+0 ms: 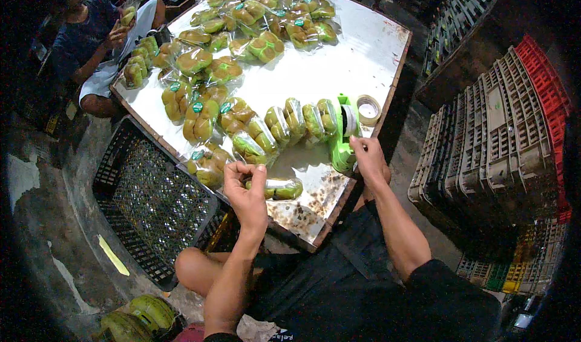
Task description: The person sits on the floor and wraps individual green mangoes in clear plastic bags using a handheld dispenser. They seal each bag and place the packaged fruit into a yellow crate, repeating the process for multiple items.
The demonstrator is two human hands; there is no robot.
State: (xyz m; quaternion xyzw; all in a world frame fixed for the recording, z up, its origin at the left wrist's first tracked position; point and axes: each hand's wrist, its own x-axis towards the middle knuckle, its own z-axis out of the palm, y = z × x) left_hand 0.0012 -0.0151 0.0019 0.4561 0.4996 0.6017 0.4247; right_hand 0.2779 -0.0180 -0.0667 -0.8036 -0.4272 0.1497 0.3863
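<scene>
My left hand (pixel 248 194), fingers curled and thumb raised, is at the left end of a plastic-wrapped green and brown bun pack (pixel 285 189) lying on the table. Whether it grips the wrapper is hidden. My right hand (pixel 371 161) has its thumb and index finger drawn together at the near right side of a green tape dispenser (pixel 341 153). Any tape between those fingertips is too fine to make out. A roll of tape (pixel 349 120) sits in the dispenser. Left of it, several wrapped bun packs (pixel 313 120) stand on edge in a curved row.
Many bagged buns (pixel 247 13) cover the white table's (pixel 363 47) far and left parts. A loose tape roll (pixel 368 109) lies beside the dispenser. A black plastic crate (pixel 154 201) is at left, stacked crates (pixel 494 119) at right. Another person (pixel 86 33) sits far left, holding a bun pack.
</scene>
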